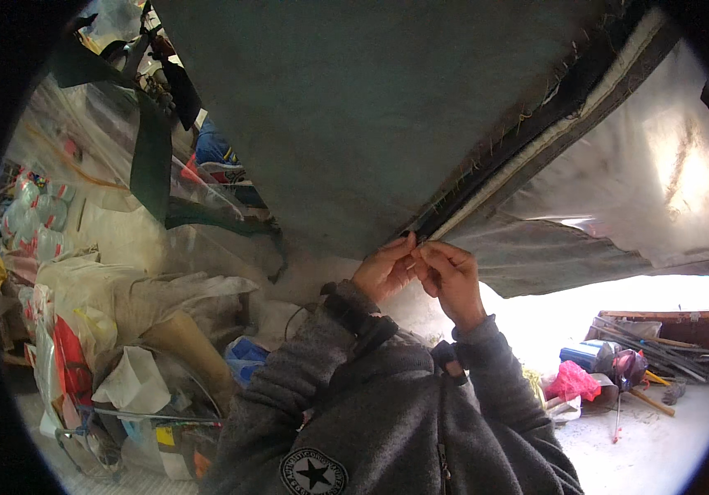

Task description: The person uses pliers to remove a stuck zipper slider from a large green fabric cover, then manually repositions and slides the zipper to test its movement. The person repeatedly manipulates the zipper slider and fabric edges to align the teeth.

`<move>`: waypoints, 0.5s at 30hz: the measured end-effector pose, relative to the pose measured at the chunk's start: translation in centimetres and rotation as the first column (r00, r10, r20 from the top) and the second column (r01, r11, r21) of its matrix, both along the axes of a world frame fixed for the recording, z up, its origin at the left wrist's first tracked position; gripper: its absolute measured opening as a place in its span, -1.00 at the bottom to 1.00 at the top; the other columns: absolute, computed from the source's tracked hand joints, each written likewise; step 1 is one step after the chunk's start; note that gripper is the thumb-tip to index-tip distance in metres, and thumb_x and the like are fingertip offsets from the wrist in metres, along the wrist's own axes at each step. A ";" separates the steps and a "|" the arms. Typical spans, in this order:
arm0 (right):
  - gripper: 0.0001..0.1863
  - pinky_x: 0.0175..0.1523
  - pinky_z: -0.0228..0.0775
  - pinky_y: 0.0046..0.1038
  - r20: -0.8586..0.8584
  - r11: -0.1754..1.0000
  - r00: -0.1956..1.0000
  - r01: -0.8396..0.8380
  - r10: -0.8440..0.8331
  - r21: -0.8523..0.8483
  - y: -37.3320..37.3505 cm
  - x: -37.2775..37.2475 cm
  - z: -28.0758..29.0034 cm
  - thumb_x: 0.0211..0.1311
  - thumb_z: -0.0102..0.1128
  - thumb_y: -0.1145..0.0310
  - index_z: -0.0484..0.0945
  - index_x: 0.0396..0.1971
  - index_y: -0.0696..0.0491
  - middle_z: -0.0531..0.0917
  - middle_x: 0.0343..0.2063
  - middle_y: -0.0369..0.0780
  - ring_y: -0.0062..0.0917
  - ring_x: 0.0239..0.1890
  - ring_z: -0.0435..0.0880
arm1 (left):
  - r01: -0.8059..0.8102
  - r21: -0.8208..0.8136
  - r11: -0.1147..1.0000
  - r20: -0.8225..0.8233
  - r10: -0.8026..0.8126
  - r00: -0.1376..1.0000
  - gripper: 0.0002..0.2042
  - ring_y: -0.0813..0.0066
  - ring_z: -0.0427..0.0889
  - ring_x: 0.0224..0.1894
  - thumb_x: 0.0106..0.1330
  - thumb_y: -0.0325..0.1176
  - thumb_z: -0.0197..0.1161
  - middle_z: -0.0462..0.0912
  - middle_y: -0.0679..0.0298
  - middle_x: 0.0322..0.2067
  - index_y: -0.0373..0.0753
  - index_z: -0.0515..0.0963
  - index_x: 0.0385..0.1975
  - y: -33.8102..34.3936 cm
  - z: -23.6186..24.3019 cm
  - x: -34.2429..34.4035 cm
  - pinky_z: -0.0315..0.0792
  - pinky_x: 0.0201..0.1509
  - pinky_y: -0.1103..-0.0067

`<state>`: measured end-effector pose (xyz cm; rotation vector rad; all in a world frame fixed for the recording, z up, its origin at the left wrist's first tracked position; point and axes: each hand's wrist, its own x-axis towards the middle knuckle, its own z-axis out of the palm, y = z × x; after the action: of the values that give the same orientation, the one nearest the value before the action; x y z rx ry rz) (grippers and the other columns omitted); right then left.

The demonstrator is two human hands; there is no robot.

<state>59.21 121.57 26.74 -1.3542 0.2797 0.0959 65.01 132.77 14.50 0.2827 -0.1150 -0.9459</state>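
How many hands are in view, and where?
2: the left hand and, just to its right, the right hand, together at the lower tip of the dark cloth.

Dark fabric (313,107) is cut off above; hands (453,280) hide its lower tip.

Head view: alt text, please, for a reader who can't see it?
Left hand and right hand meet, pinching the lower end of a pale-lined strip edging a large dark sheet. Clear bottles and crumpled beige material are at left; a pink bag and thin rods are at right.
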 end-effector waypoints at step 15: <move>-0.75 -0.70 -0.01 -0.68 0.028 1.000 0.999 0.016 -0.016 -0.004 0.1 -0.2 3.4 0.31 -0.05 0.41 0.58 -0.39 0.24 0.46 -0.75 -0.28 -0.73 -0.81 0.22 | -0.002 0.024 1.000 -0.086 0.004 0.996 -0.81 0.55 0.54 -0.31 0.42 -0.26 0.02 0.56 0.31 -0.40 -0.21 0.49 -0.35 0.1 0.8 0.4 0.46 -0.20 0.59</move>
<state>58.96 121.69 30.13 -1.3565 0.2678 0.0629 65.40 132.88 15.31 0.2635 -0.0239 -0.9558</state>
